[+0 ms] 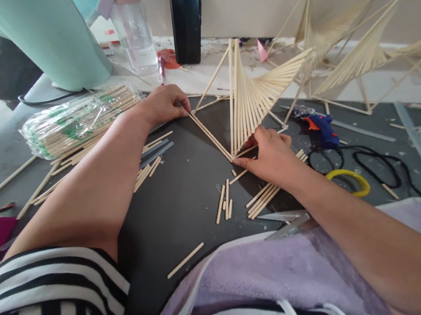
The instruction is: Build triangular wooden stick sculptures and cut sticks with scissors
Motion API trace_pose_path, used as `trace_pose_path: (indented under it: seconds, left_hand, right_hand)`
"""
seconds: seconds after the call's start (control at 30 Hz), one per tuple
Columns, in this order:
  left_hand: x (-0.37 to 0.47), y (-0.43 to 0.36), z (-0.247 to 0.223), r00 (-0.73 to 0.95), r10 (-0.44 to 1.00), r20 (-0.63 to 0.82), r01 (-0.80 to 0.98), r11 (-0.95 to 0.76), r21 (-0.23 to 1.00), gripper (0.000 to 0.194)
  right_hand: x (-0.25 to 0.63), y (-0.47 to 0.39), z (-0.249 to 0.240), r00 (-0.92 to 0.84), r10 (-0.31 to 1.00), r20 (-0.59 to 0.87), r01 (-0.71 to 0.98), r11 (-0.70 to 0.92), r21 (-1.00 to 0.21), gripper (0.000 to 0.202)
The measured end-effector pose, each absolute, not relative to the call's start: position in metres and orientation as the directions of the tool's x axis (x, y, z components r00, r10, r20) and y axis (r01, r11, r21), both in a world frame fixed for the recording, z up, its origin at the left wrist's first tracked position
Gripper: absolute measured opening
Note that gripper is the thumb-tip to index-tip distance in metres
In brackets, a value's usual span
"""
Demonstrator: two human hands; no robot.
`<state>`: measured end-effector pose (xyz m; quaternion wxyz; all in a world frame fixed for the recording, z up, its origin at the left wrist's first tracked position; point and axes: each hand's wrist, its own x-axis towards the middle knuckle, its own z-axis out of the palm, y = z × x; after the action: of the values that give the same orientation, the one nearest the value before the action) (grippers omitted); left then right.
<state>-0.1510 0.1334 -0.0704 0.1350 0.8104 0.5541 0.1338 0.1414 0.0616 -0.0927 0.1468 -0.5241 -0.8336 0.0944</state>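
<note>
Two hands on one stick fan (pixel 244 108), lying on the dark tabletop (pixel 178 206). Left hand (pixel 162 103) pinched shut on the far end of a long stick (pixel 208 133) at the fan's left edge; right hand (pixel 271 155) pressing the near corner where the sticks meet, fingers curled closed there. Fan already filled with many sticks spreading toward the upper right; left edge seemingly the part being set now. Several finished fan shapes (pixel 355 53) standing joined behind, against the wall, so work judged well along. Plenty of material left: cut short sticks (pixel 224 201) just beside the right hand, wrapped bundle of sticks (pixel 77 121) near the left forearm. Blue glue gun (pixel 322 129) resting right of the fan, cord trailing. Scissors (pixel 287 222) at the tabletop's near edge.
</note>
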Motion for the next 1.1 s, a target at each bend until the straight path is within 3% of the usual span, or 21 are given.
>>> trace_pose_path:
  seconds: [0.53,1.1]
  left_hand:
    - [-0.1515,0.1339,-0.0703,0.352,0.934,0.058,0.854,-0.346,0.388,0.028]
    - [-0.1524,0.1355,-0.0724,0.368,0.926,0.081,0.844,-0.369,0.388,0.026]
  right_hand:
    - [0.1426,0.0654,-0.0877,-0.426,0.901,0.078,0.846,0.428,-0.319,0.03]
    - [0.1396,0.0608,-0.086,-0.422,0.902,0.094,0.851,0.43,-0.3,0.034]
